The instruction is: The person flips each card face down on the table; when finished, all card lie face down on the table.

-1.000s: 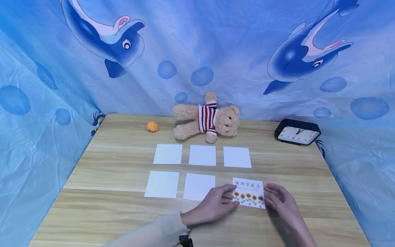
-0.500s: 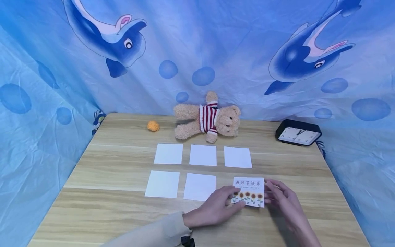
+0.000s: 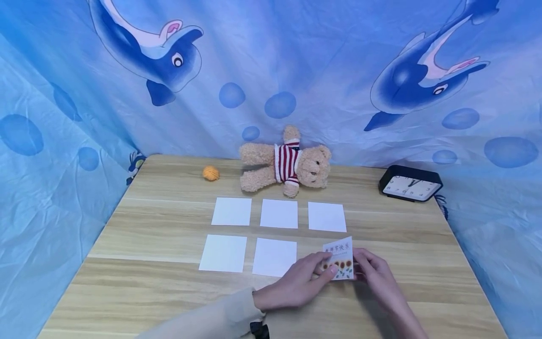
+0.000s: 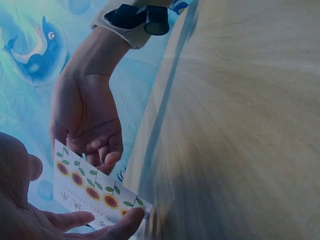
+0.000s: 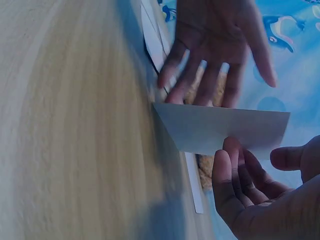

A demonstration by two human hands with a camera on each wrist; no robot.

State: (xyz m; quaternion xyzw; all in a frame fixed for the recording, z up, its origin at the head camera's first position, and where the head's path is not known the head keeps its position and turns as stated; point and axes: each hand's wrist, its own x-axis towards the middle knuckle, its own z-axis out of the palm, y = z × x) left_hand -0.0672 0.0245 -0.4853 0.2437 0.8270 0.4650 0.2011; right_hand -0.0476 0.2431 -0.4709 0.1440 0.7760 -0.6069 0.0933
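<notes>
A small greeting card point(image 3: 344, 263) with sunflowers and Chinese writing stands tilted above the table, its right edge raised. My left hand point(image 3: 294, 282) reaches in from the left, fingers fairly straight; its fingertips touch the card's printed front. From the other side my right hand point(image 3: 377, 273) holds the card's right edge, most of its fingers hidden in the head view. In the right wrist view the curled right fingers point(image 5: 232, 160) lie against the card's plain back point(image 5: 225, 125), with the thumb at its lower corner; the left fingertips are hidden beyond the card.
Several blank white cards lie in two rows, one being a near-row card point(image 3: 274, 256). Behind them are an orange yarn ball point(image 3: 210, 173), a teddy bear point(image 3: 285, 165) lying on its side, and a black-framed clock point(image 3: 410, 183). A dolphin-print curtain point(image 3: 271, 70) surrounds the wooden table point(image 3: 139, 235).
The greeting card lay flat; its right edge has since risen and swung left. My right hand has moved left with that edge, while the left fingers have slid slightly further over the front.
</notes>
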